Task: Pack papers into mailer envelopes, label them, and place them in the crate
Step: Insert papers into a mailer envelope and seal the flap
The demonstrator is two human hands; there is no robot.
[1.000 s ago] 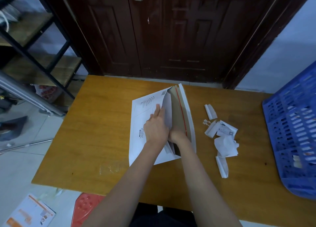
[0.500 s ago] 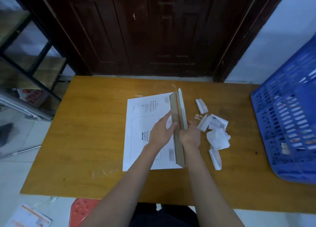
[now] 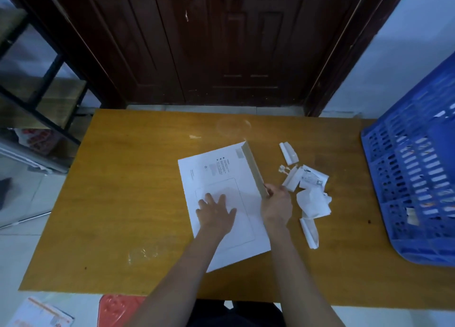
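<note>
Head view: since the earlier frame the left hand (image 3: 216,212) has slid down to press spread and flat on the mailer envelope (image 3: 221,203) lying on the counter (image 3: 138,203), while the right hand (image 3: 275,203) pinches its raised flap (image 3: 254,170), so sealing probably follows.

From my feed I read a white mailer envelope (image 3: 221,179) with small dark print and a brown cardboard flap (image 3: 254,170), on a yellow-orange wooden table (image 3: 138,203). Blue slotted crate (image 3: 416,191) (lattice-patterned walls), white paper scraps (image 3: 312,201), dark reddish-brown door (image 3: 221,43).
</note>
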